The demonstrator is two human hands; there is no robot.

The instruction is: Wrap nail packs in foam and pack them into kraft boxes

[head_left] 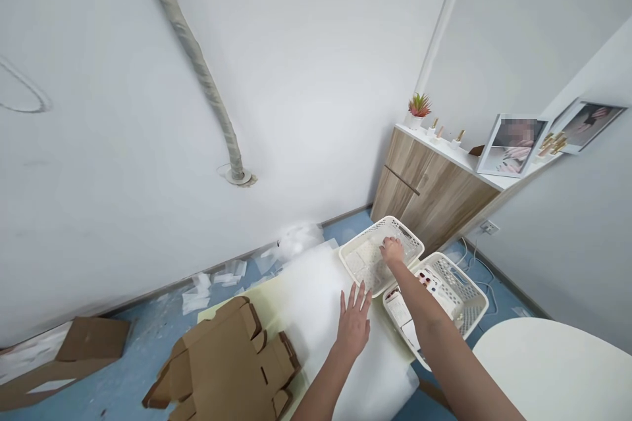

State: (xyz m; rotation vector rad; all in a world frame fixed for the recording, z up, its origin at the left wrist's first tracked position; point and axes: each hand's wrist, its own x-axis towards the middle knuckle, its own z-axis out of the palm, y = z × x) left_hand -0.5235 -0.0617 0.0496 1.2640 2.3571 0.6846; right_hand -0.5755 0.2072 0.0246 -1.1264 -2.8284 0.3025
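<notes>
My right hand (pixel 392 251) reaches into a white plastic mesh basket (pixel 363 241), with its fingers curled down on a pile of small clear bags (pixel 368 264). Whether it grips any of them I cannot tell. My left hand (pixel 353 322) hangs with fingers spread just over a white foam sheet (pixel 316 322), holding nothing. A second white basket (pixel 459 283) stands to the right, under my right forearm, with printed cards (pixel 399 309) inside. Flat brown cardboard box blanks (pixel 227 362) lie at the lower left, beside the foam, on a pale yellow board (pixel 264 296).
A wooden cabinet (pixel 434 191) with a white top holds a small potted plant (pixel 419 108) and framed photos (pixel 513 145). Loose clear bags (pixel 207 286) and cardboard (pixel 91 342) lie on the blue floor. A round white tabletop (pixel 548 368) fills the lower right.
</notes>
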